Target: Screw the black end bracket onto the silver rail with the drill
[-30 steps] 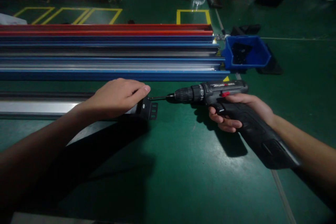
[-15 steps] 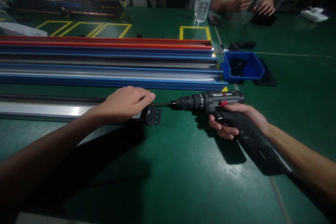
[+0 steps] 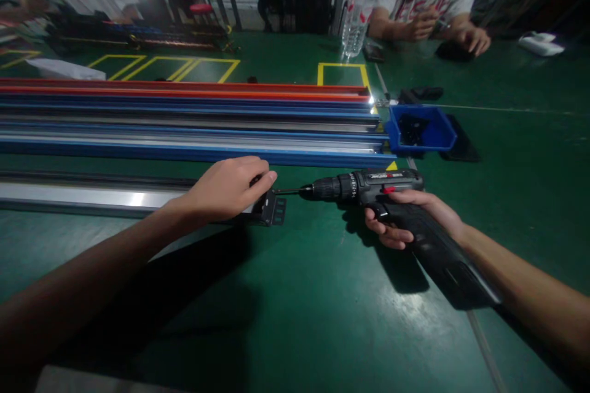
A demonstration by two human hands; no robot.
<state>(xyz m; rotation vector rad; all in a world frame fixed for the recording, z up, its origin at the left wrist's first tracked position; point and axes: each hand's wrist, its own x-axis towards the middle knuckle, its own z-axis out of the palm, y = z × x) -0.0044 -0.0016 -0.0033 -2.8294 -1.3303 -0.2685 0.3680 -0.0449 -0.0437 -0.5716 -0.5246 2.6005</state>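
Observation:
My right hand is wrapped round the grip of a black cordless drill, which points left. Its long thin bit reaches the black end bracket on a silver and black metal profile. A slotted tab sticks out from the bracket towards the drill. Over the end of the profile lies my left hand, its fingers curled round the profile and bracket and its thumb along the top. The far fingertips of that hand are hidden. Where the bit meets the bracket, a screw is too small to make out.
Behind the profile lie several long blue profiles and an orange one. A blue bin holding small dark parts stands by their right ends. Clear bottles stand farther back. Across the green table, a person's hands are busy with something dark.
The view has tilted up slightly, so everything sits lower in the picture. My hands, the drill and the bracket hold nearly the same places. The person's hands opposite have shifted.

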